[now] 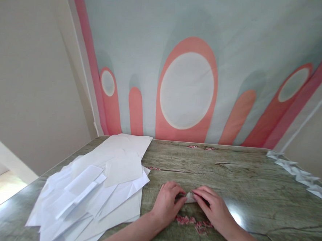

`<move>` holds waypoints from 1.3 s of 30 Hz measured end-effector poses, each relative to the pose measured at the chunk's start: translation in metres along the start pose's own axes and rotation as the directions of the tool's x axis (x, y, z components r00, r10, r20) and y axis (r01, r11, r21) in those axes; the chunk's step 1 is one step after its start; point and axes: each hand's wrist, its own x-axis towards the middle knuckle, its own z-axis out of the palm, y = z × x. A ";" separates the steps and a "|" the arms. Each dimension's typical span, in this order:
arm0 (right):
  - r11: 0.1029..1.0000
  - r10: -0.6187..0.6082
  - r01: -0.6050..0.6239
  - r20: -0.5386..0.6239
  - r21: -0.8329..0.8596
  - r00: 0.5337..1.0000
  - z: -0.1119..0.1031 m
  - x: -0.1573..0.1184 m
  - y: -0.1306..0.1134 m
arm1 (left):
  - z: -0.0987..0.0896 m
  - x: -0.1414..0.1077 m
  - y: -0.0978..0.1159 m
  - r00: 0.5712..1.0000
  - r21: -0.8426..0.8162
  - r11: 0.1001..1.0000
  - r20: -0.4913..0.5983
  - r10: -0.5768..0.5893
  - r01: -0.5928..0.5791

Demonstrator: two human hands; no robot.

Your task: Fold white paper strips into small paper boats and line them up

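A small folded piece of white paper (pixel 190 198) is held low over the wood-patterned table (pixel 245 176), between my two hands. My left hand (pixel 169 201) pinches its left end with thumb and fingers. At the right end, the fingers and thumb of my right hand (pixel 210 203) close on the same piece. Fingers partly cover the paper, so its full shape cannot be made out.
A loose, overlapping pile of white paper sheets (pixel 125 169) spreads over the left side of the table. Several folded white paper pieces (pixel 305 176) lie in a row along the right edge. Behind the table's far edge stands a patterned backdrop (pixel 152 43).
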 end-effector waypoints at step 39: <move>0.990 -0.121 0.123 0.036 -0.068 0.992 0.001 -0.001 -0.005 | -0.001 0.002 0.002 0.997 -0.038 0.996 -0.013 0.077 -0.077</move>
